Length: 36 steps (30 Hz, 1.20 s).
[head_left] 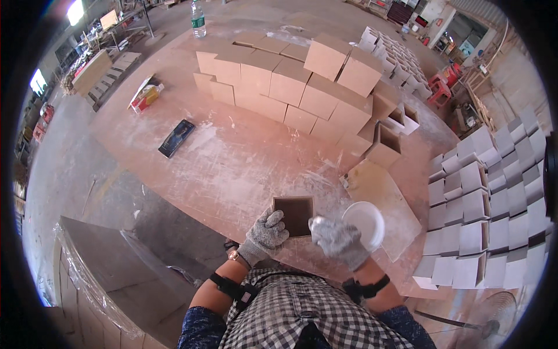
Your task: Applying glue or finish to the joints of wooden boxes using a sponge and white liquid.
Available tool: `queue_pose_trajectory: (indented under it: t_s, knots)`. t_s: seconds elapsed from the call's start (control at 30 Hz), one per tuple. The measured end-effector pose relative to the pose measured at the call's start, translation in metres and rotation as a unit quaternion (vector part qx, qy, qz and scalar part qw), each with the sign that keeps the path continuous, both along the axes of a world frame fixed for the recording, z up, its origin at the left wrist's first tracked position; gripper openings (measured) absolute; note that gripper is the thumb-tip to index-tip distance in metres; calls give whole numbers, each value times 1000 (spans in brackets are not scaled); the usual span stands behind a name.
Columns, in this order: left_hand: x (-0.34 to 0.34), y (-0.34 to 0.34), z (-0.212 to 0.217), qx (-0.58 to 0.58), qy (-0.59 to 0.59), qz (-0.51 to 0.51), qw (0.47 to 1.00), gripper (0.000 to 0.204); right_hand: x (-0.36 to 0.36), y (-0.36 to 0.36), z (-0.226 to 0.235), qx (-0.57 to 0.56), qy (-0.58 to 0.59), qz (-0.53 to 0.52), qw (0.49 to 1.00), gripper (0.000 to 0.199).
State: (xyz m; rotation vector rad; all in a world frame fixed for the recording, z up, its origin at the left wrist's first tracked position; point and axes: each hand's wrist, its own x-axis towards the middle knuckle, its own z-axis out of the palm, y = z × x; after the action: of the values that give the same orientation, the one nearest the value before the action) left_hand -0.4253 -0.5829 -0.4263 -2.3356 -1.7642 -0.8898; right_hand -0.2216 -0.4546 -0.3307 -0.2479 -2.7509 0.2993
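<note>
A small open brown box (293, 216), dark inside, is at the table's near edge in front of me. My left hand (267, 234), in a grey knit glove, grips its left wall with the fingers curled. At the right wall is my right hand (339, 237), also gloved, its fingers closed together. Whether a small thing is pinched in them is hidden. Just beyond that hand, a round white tub (365, 224) stands partly on a pale flat board (392, 203).
Stacked brown boxes (285, 81) fill the table's far side. A phone (176, 138), a red-and-yellow packet (146, 98) and a water bottle (198, 20) are on the table. Rows of white boxes (474, 218) rise at the right; a plastic-wrapped stack (104, 273) stands at the lower left.
</note>
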Motion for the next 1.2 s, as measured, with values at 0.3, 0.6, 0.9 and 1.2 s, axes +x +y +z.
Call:
queue_pose_trajectory:
  t_s: [0.3, 0.6, 0.9, 1.2]
  knots:
    - [0, 6, 1, 23, -32, -27, 999, 19, -60, 54, 0, -68, -101, -88, 989, 13]
    - [4, 2, 6, 16, -21, 8, 1000, 19, 14, 6, -7, -214, -106, -127, 963, 22]
    - [2, -7, 3, 18, 10, 24, 999, 17, -16, 6, 30, -463, -12, -254, 849, 32]
    - [13, 1, 1, -43, 47, 38, 997, 15, -47, 41, -12, -285, -36, -222, 932, 35]
